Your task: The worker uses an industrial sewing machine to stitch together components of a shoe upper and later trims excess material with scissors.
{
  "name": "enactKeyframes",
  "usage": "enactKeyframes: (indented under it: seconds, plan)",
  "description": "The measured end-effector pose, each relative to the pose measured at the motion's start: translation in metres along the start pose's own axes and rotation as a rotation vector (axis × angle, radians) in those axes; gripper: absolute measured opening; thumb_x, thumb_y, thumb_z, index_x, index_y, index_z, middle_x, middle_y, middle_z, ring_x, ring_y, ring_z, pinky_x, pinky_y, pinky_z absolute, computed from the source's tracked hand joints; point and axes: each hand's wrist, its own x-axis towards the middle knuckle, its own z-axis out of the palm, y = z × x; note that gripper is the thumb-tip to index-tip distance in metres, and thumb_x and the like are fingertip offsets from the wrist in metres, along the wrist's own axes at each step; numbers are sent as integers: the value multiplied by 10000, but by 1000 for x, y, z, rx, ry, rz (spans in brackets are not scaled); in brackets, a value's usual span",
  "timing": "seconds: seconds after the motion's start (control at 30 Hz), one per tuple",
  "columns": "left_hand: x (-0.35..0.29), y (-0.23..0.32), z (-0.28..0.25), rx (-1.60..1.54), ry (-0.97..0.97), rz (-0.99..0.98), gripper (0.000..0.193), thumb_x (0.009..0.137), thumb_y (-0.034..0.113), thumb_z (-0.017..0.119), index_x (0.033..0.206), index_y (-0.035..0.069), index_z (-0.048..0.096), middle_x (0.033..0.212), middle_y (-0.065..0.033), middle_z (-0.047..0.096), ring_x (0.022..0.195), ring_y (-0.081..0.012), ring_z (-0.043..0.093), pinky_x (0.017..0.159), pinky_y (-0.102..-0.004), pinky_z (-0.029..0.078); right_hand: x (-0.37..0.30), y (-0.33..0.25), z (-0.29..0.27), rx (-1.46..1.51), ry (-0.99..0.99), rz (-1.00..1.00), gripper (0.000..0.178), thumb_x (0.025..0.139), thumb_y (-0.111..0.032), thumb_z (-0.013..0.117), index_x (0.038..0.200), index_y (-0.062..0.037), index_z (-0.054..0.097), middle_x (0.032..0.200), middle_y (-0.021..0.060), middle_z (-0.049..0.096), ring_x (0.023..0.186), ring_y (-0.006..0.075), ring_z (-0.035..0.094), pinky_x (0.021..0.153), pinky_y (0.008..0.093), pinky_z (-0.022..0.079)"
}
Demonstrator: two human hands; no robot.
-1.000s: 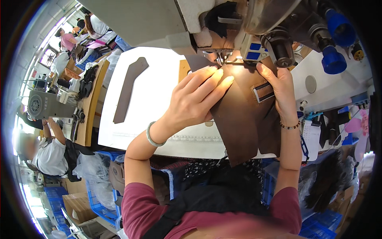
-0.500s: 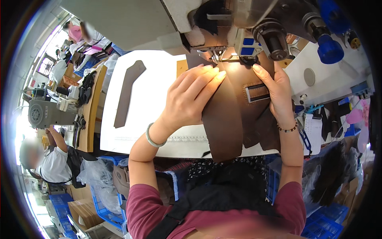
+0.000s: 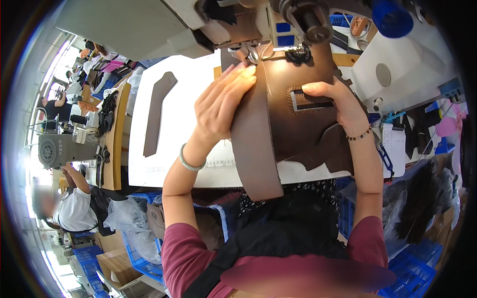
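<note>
A long brown leather strip [image 3: 256,154] runs toward me from under the sewing machine's needle area [image 3: 251,53]. Its right edge lies along a wider brown leather piece [image 3: 298,136], which has a rectangular slot in a tan stitched frame [image 3: 290,102]. My left hand [image 3: 218,104] rests flat on the strip, fingers extended close to the needle area. At the right side of the wider piece, my right hand [image 3: 344,102] grips it, thumb on top beside the slot and the other fingers hidden. Another bent brown strip [image 3: 160,114] lies by itself farther left.
The sewing machine head [image 3: 238,22] overhangs the far side. Below the work is a white table [image 3: 198,171] with a printed ruler scale. Blue crates [image 3: 131,256] and plastic bags stand beneath. At far left a person [image 3: 74,208] sits by another machine [image 3: 59,149].
The strip has swung so it lies apart from the wider piece's lower part, showing more of that piece. Both hands have shifted slightly in view; the right thumb now lies by the slot.
</note>
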Motion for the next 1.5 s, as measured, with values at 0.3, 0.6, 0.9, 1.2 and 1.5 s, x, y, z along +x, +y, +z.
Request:
enactKeyframes:
  seconds: [0.3, 0.6, 0.9, 1.2, 1.5]
  plan:
    - [-3, 14, -11, -174, -142, -7, 372, 698, 101, 664, 1060, 18, 690, 1066, -84, 663, 1008, -257, 643, 857, -356, 524, 0, 5, 1, -136, 110, -91, 233, 797, -194, 642, 943, -19, 691, 982, 56, 688, 949, 115, 614, 905, 255, 440]
    - [-5, 11, -6, -77, -96, 102, 243, 722, 98, 670, 962, 70, 697, 1019, -75, 676, 960, -238, 653, 789, -329, 545, 3, 8, -2, -74, 94, -90, 238, 795, -175, 646, 967, -15, 684, 960, 60, 695, 902, 109, 635, 875, 237, 464]
    - [-2, 8, -2, -72, 4, 255, 207, 689, 38, 711, 889, 2, 674, 920, -79, 660, 874, -230, 646, 745, -329, 566, 2, 3, -1, -103, 97, -67, 250, 820, -140, 647, 1028, -1, 654, 1001, 55, 675, 925, 104, 621, 861, 241, 469]
    - [-4, 6, -3, -74, 15, 245, 194, 694, 30, 711, 883, 14, 677, 913, -64, 652, 866, -202, 651, 735, -291, 563, -5, -5, 9, -76, 145, -53, 288, 794, -119, 681, 1044, 14, 626, 915, 78, 674, 760, 117, 656, 685, 228, 532]
    - [-4, -7, -2, -134, 4, 216, 212, 676, 74, 676, 882, 26, 685, 900, -58, 663, 870, -214, 657, 725, -303, 557, -7, -4, 20, -30, 148, -144, 194, 835, -137, 673, 972, 0, 672, 899, 52, 683, 780, 79, 631, 725, 210, 494]
